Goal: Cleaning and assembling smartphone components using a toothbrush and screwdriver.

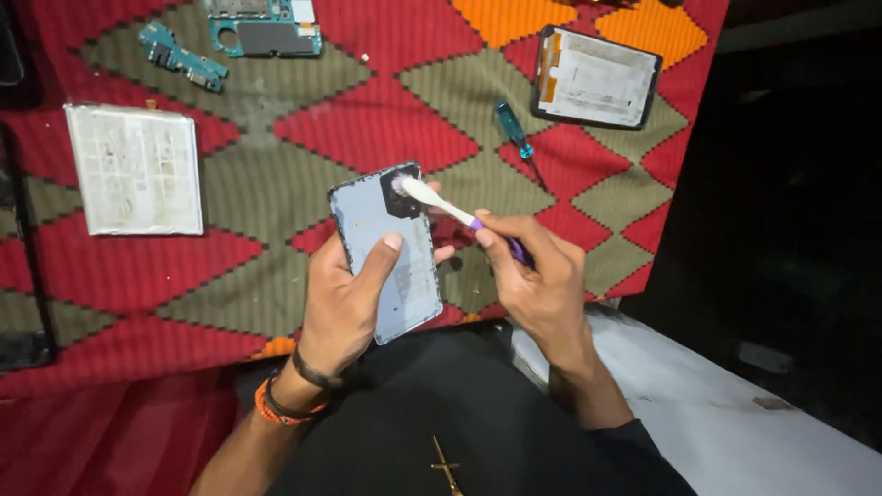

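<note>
Pale blue plastic makes up the phone back cover point(390, 253), which is held up over the lap, above the red patterned cloth point(367, 119). The cover is gripped by the left hand point(344, 303), with the thumb pressed flat on its inner face and the other fingers wrapped behind. A white and purple toothbrush point(450, 209) is pinched by the right hand point(537, 276) between thumb and fingertips, and its bristles are touching the dark camera patch at the top corner of the cover. For a good scrub, the cover is best kept steady and the brush moved in small, soft strokes, so that the dirt is lifted and the thin plastic is not bent. On the cloth, a blue screwdriver point(514, 138), a flat battery point(136, 168), a green circuit board point(266, 28) and a phone frame point(597, 76) are laid well apart from the hands.
</note>
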